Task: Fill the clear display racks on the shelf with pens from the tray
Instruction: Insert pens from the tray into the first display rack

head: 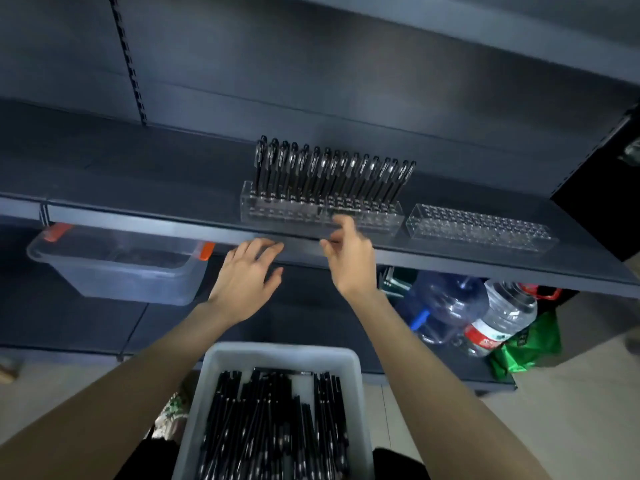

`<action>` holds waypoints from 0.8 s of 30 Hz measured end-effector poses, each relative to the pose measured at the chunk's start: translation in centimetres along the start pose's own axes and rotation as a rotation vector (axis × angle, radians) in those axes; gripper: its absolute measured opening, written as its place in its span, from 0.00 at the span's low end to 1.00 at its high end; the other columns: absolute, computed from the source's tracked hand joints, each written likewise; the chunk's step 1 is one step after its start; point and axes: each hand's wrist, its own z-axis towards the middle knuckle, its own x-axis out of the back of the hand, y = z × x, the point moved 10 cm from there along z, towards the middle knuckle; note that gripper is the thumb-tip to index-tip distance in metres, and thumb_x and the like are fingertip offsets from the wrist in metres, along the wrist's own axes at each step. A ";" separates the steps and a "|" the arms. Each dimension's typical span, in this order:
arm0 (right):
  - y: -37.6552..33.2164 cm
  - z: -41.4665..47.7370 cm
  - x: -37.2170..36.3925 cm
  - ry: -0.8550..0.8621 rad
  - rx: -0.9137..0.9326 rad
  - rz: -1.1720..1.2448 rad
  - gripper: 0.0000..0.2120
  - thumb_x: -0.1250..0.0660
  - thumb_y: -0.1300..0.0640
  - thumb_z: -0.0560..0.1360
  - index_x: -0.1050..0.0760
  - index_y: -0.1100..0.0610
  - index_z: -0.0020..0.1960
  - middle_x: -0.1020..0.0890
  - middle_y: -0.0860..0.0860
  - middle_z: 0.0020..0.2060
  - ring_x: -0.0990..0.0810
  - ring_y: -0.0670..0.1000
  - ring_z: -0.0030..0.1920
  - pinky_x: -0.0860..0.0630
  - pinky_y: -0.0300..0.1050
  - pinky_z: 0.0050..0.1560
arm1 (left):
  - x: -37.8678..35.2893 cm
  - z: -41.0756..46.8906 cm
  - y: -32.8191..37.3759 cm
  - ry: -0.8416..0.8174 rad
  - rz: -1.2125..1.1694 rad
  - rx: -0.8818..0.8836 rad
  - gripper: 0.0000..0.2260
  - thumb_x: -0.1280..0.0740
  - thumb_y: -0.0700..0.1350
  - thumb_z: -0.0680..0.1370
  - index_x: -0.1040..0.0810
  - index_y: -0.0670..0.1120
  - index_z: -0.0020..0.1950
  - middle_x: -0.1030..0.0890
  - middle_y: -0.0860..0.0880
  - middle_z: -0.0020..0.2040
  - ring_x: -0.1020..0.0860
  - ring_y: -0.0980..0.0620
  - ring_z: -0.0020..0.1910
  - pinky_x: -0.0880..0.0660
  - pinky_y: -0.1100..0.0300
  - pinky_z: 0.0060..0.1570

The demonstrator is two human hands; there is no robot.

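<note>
The right hand [348, 251] was at the front wall of the first rack [322, 216] by the front edge of the shelf [138, 174], too blurred to tell whether its curled fingers pinched anything. The left hand [247, 268] hovered flat, fingers relaxed, at that edge. Standing pens [332, 171] filled the rack's back rows; a second rack [478, 226] sat just beside it, and loose pens [273, 427] lay in the tray [214, 393] below.

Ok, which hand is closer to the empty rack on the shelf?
Right. The right hand is at the front of the rack holding pens, just left of the empty rack; the left hand sits farther left, by the shelf edge.
</note>
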 end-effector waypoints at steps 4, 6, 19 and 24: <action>5.5 -8.0 -6.0 -0.178 -0.187 -0.019 0.17 0.35 0.57 0.77 0.31 0.56 0.65 0.20 0.52 0.54 0.20 0.54 0.53 0.24 0.48 0.50 | -4.7 -6.8 -1.2 -0.163 -0.045 0.071 0.17 0.31 0.43 0.74 0.24 0.40 0.62 0.23 0.41 0.55 0.24 0.38 0.51 0.26 0.44 0.48; 8.0 -12.4 -9.3 -0.306 -0.257 -0.046 0.17 0.35 0.57 0.77 0.31 0.56 0.65 0.22 0.53 0.57 0.21 0.55 0.55 0.26 0.47 0.53 | -7.3 -10.6 -1.8 -0.272 -0.067 0.122 0.17 0.34 0.46 0.75 0.24 0.41 0.62 0.23 0.41 0.55 0.23 0.38 0.52 0.27 0.44 0.49; 17.5 -30.1 -21.8 -0.889 -0.483 -0.234 0.28 0.33 0.53 0.76 0.40 0.61 0.71 0.37 0.59 0.68 0.37 0.60 0.68 0.36 0.49 0.67 | -20.6 -27.9 -3.2 -0.899 -0.057 0.392 0.26 0.42 0.54 0.79 0.42 0.49 0.75 0.45 0.49 0.76 0.43 0.47 0.73 0.39 0.50 0.68; 17.7 -29.8 -22.3 -0.858 -0.490 -0.312 0.27 0.32 0.55 0.75 0.38 0.63 0.67 0.34 0.60 0.65 0.35 0.60 0.66 0.33 0.51 0.64 | -21.1 -28.4 -3.4 -0.842 -0.088 0.448 0.26 0.40 0.54 0.79 0.40 0.48 0.75 0.46 0.50 0.76 0.44 0.48 0.74 0.41 0.49 0.68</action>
